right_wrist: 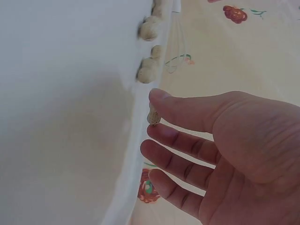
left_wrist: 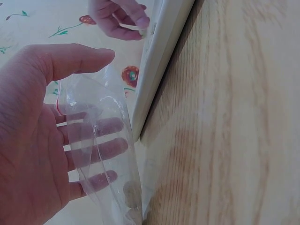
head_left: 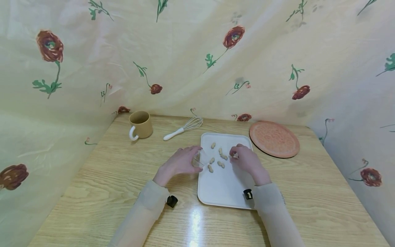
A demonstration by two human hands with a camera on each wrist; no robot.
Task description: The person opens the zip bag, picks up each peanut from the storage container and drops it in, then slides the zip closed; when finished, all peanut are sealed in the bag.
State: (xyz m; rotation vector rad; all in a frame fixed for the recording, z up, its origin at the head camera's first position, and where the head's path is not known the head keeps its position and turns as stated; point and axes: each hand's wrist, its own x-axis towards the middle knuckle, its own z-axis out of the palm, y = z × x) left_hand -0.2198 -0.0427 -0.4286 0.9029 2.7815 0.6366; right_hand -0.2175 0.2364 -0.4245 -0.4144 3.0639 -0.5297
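My left hand (head_left: 182,161), at the tray's left edge, holds a clear zip bag (left_wrist: 89,96) between thumb and fingers. Low in that bag lies a peanut (left_wrist: 132,194), partly blurred by the plastic. Over the right part of the white tray (head_left: 228,188), my right hand (head_left: 246,160) pinches a peanut (right_wrist: 153,116) between thumb and index finger; its other fingers are apart and bent a little. Several peanuts in shells (head_left: 220,164) lie scattered across the tray's upper left and middle.
Behind the tray lies a whisk (head_left: 182,130) with a white handle. A tan mug (head_left: 142,127) stands at the back left. To the right of the tray is a round pinkish-orange board (head_left: 274,139). Flowered cloth (head_left: 191,58) hangs behind the wooden table (head_left: 102,192).
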